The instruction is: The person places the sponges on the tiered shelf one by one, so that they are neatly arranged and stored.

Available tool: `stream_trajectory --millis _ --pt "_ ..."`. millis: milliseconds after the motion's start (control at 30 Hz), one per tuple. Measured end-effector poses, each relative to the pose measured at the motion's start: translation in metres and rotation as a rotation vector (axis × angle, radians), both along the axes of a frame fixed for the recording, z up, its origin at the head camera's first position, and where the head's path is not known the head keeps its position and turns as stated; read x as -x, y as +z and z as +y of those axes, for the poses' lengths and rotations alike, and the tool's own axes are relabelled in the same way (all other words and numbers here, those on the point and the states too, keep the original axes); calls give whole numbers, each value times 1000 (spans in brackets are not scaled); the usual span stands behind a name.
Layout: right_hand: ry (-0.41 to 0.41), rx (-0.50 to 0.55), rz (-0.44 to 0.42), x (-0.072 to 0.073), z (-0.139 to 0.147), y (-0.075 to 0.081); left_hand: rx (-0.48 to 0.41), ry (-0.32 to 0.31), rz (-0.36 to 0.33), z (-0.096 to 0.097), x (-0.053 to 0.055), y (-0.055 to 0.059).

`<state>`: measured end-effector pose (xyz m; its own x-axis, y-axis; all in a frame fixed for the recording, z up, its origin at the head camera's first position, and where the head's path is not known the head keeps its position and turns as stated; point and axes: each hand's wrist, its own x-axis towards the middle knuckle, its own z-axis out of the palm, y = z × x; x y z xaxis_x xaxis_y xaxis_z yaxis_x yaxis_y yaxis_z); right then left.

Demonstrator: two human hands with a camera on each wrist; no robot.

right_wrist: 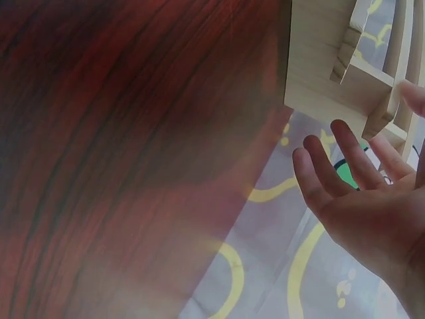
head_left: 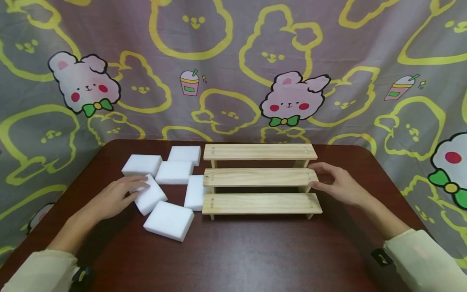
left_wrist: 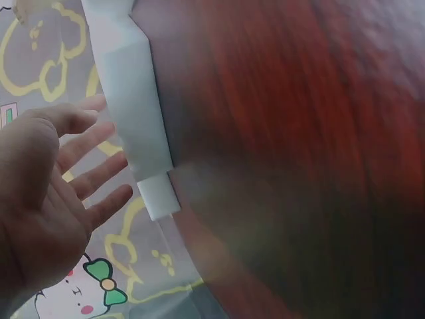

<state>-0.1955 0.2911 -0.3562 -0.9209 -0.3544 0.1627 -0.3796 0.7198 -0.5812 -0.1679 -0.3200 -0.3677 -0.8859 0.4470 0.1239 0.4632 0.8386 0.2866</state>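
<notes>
My left hand (head_left: 114, 196) reaches over a tilted white foam block (head_left: 150, 196), its fingertips overlapping the block's upper left corner in the head view. In the left wrist view, that hand (left_wrist: 56, 176) has loosely bent, spread fingers beside a row of white blocks (left_wrist: 129, 100). A three-tier wooden stand (head_left: 260, 177) of pale planks stands right of the blocks. Beside its right end is my right hand (head_left: 339, 184), thumb and fingers apart near the middle tier. The right wrist view shows the relaxed fingers of this hand (right_wrist: 372, 199) close to the stand's side panel (right_wrist: 319, 63).
More white foam blocks lie around the left hand, including one at the front (head_left: 169, 221) and one against the stand's left side (head_left: 195, 192). All sit on a dark red-brown wooden table (head_left: 251, 251). A grey patterned curtain (head_left: 226, 77) hangs behind the table.
</notes>
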Motion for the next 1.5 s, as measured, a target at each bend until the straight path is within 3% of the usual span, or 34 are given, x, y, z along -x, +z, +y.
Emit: stream_trajectory --millis 167,433,600,767,1100,1300,1500 --pt "6 7 -17 1 1 1 61 25 10 -7 -3 0" --pt "5 0 -41 3 3 1 22 78 41 -20 -10 2" --pt "10 11 -42 3 3 0 -27 68 -28 -26 -12 0" --pt "59 106 -92 3 3 -4 -55 32 -100 -32 -10 -4" --pt "137 321 -229 7 6 -17 -24 41 -62 -33 -6 -3" --pt "176 386 -224 10 9 -24 -39 24 -69 -33 -5 -5" --pt "189 404 -233 11 9 -27 -37 60 -98 -35 -5 -4"
